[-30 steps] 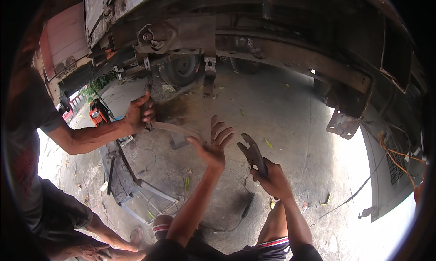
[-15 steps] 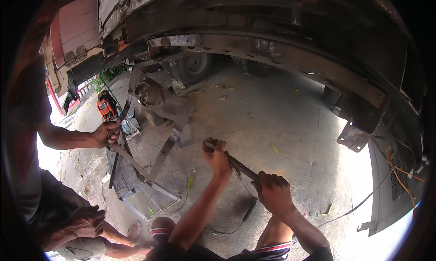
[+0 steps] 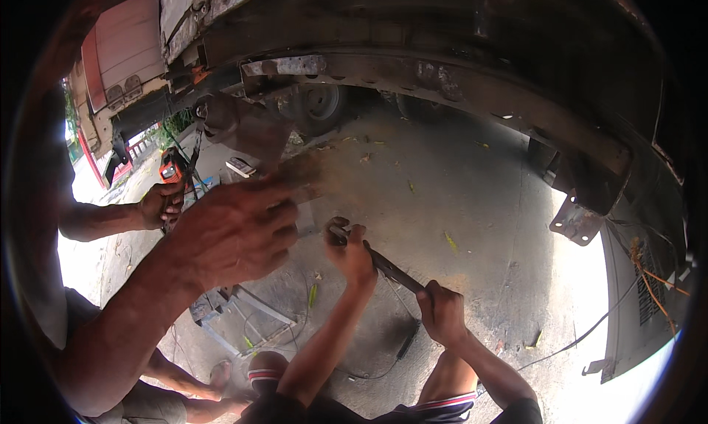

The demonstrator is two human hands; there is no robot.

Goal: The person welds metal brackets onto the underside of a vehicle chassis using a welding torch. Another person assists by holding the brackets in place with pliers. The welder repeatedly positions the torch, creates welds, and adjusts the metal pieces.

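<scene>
A dark metal bar (image 3: 398,273) lies slantwise across both my fists, its upper end to the left. My left hand (image 3: 348,253) is wrapped round that upper end. Lower and to the right, my right hand (image 3: 442,315) grips the other end. Just left of my hands reaches a co-worker's hand (image 3: 240,232), blurred, fingers half curled, holding nothing I can see. The co-worker's other hand (image 3: 162,204) clasps a dark bar beneath a heavy brown metal part (image 3: 251,133), itself blurred. The reaching arm hides much of the low metal stand (image 3: 258,306).
Overhead runs a truck's rusty frame rail (image 3: 369,74), with a wheel (image 3: 321,103) behind it. A bracket (image 3: 577,221) hangs at the right, beside a grey panel (image 3: 638,299) and loose cables. An orange machine (image 3: 171,167) stands at the left. Leaves dot the concrete floor (image 3: 472,203).
The co-worker's near hand has swung up and right, in front of the stand. The brown part has shifted up and left. My hands keep their hold on the bar, almost unmoved.
</scene>
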